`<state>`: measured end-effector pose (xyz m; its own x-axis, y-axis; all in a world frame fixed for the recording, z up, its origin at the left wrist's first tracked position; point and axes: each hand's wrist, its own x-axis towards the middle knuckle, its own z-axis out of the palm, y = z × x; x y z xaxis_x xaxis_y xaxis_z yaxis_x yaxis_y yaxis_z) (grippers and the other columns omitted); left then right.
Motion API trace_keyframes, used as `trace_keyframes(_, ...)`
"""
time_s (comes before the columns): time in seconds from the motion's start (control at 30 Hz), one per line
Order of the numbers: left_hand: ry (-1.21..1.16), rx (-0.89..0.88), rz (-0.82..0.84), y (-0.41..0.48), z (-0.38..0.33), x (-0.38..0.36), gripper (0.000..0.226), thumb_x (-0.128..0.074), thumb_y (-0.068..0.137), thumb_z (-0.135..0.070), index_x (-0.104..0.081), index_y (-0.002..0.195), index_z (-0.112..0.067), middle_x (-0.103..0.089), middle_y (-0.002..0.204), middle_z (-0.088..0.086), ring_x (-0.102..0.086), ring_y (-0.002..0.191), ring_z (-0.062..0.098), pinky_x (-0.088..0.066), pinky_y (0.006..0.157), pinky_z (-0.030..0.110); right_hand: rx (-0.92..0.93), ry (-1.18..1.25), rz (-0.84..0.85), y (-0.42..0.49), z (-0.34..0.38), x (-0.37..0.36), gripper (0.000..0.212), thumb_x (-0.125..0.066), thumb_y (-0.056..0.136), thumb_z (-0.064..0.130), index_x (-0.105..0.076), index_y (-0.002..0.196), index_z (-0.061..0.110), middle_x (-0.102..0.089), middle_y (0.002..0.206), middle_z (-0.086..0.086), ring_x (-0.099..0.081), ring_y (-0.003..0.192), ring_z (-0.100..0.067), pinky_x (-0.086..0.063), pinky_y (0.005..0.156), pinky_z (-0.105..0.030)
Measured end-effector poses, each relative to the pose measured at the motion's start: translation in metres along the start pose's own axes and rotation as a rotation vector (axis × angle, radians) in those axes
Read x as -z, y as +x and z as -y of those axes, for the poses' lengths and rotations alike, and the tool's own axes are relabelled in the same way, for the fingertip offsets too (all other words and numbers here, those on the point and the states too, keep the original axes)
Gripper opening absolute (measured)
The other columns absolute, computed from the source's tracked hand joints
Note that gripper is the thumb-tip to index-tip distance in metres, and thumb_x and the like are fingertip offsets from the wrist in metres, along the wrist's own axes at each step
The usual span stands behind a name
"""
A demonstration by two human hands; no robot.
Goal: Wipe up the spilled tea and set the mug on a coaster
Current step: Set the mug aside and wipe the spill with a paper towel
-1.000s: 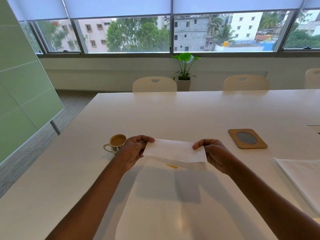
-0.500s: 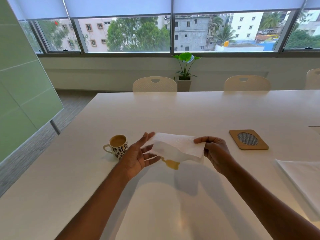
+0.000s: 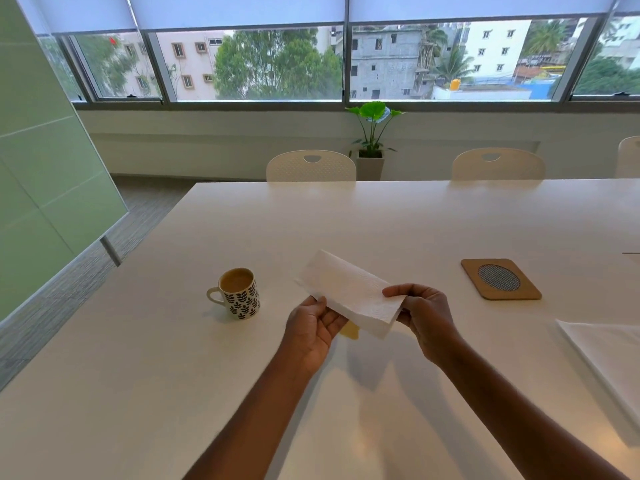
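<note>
Head view, items I am logging from my station:

Table (image 3: 398,216): white, long, filling most of the frame.

Towel (image 3: 349,292): white paper, folded, hanging above the table between both hands and tilting, its far corner pointing up and left.

Left hand (image 3: 313,332): palm up, fingers loosely curled, thumb pressing on the towel's near left edge; I am reading this as a light pinch on the towel.

Right hand (image 3: 424,315): thumb and fingers closing on the towel's right corner, pinching it.

Spill (image 3: 349,330): small tan patch of tea lying on the table, showing just below the towel's lower edge, between the two hands. The towel is partly hiding it.

Mug (image 3: 239,293): white with a dark leaf print, holding tea, standing upright on the bare table left of the hands, handle pointing left.

Coaster (image 3: 500,279): wooden, square with rounded corners, dark mesh disc in the middle, lying flat to the right, well apart from the mug.

Sheets (image 3: 609,355): more white paper lying at the right edge.

Chairs (image 3: 311,166): white, standing along the far side.

Plant (image 3: 372,133): potted, standing under the window.
</note>
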<state>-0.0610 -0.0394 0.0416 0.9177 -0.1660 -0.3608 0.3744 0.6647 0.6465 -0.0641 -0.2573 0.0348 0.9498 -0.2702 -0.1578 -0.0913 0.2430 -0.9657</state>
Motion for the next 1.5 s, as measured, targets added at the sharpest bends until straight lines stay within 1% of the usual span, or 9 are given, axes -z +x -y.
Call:
trace_keyframes(0.23,-0.019,-0.017,0.002,0.0,-0.007,0.005,0.032,-0.045,0.115,-0.004,-0.068,0.137,-0.002,-0.081,0.123,0.022,-0.081,0.106,0.031,-0.068,0.093,0.045,0.041,-0.104,-0.001,-0.005,0.0,-0.001,0.05,-0.044,0.082,-0.023,-0.086,0.083,0.004,-0.08,0.107,-0.018,-0.075,0.102,-0.04,-0.066,0.074,-0.035)
trace_keyframes(0.43,-0.05,-0.03,0.043,-0.001,-0.008,0.002,0.039,-0.062,0.11,-0.035,-0.066,0.137,-0.006,-0.08,0.128,0.022,-0.08,0.117,0.035,-0.068,0.096,0.048,0.067,-0.139,-0.024,-0.008,-0.001,-0.003,0.05,-0.043,0.078,-0.024,-0.085,0.079,0.003,-0.081,0.107,-0.016,-0.074,0.104,-0.041,-0.067,0.089,-0.051)
trace_keyframes(0.63,-0.019,-0.06,-0.023,0.007,-0.008,0.003,0.022,-0.06,0.105,0.01,-0.067,0.125,0.003,-0.078,0.125,0.026,-0.083,0.098,0.03,-0.069,0.087,0.044,0.048,-0.109,0.045,-0.012,0.0,-0.003,0.049,-0.04,0.075,-0.026,-0.083,0.076,-0.002,-0.085,0.103,-0.006,-0.076,0.105,-0.041,-0.069,0.081,-0.044)
trace_keyframes(0.77,-0.001,-0.09,0.006,0.007,-0.013,0.004,0.029,-0.057,0.105,0.013,-0.069,0.128,0.0,-0.085,0.11,0.018,-0.086,0.094,0.027,-0.071,0.075,0.035,-0.016,-0.03,0.118,-0.011,0.002,0.001,0.046,-0.036,0.076,-0.026,-0.076,0.076,-0.004,-0.081,0.114,-0.017,-0.074,0.111,-0.043,-0.067,0.083,-0.045)
trace_keyframes(0.9,0.052,-0.126,0.032,0.007,-0.017,0.007,0.03,-0.06,0.104,0.011,-0.07,0.13,-0.002,-0.083,0.12,0.019,-0.085,0.101,0.027,-0.07,0.078,0.035,-0.028,0.011,0.108,-0.006,0.003,0.005,0.049,-0.033,0.072,-0.022,-0.076,0.083,-0.003,-0.08,0.117,-0.021,-0.076,0.11,-0.04,-0.067,0.085,-0.048)
trace_keyframes(1.03,0.133,-0.131,0.095,0.006,-0.02,0.011,0.031,-0.063,0.104,0.009,-0.071,0.132,-0.002,-0.082,0.125,0.019,-0.083,0.107,0.028,-0.07,0.081,0.036,-0.035,-0.116,0.119,-0.002,0.013,0.004,0.023,-0.06,0.101,0.009,-0.077,0.117,0.006,-0.082,0.119,-0.011,-0.077,0.113,-0.034,-0.06,0.091,-0.044)
trace_keyframes(1.13,0.21,-0.086,0.163,0.005,-0.018,0.013,0.032,-0.064,0.105,0.006,-0.069,0.136,0.001,-0.081,0.127,0.02,-0.083,0.108,0.027,-0.07,0.086,0.037,-0.04,-0.231,0.238,-0.002,0.019,-0.004,0.047,-0.079,0.093,0.047,-0.073,0.128,0.015,-0.082,0.12,-0.007,-0.078,0.113,-0.026,-0.062,0.098,-0.046)
trace_keyframes(1.27,0.285,-0.06,0.224,0.004,-0.014,0.016,0.03,-0.065,0.106,0.0,-0.069,0.136,-0.001,-0.079,0.129,0.022,-0.081,0.113,0.03,-0.069,0.092,0.04,-0.021,-0.228,0.294,-0.006,0.021,-0.017,0.04,-0.082,0.093,0.04,-0.078,0.121,0.012,-0.084,0.11,-0.008,-0.081,0.104,-0.03,-0.068,0.082,-0.04)
trace_keyframes(1.5,0.281,-0.066,0.213,0.004,-0.013,0.019,0.045,-0.077,0.094,-0.015,-0.07,0.136,-0.001,-0.079,0.131,0.021,-0.08,0.117,0.031,-0.068,0.093,0.039,-0.071,-0.179,0.216,-0.006,0.01,-0.025,0.025,-0.074,0.102,0.031,-0.083,0.112,0.01,-0.084,0.107,-0.014,-0.082,0.1,-0.034,-0.069,0.082,-0.044)
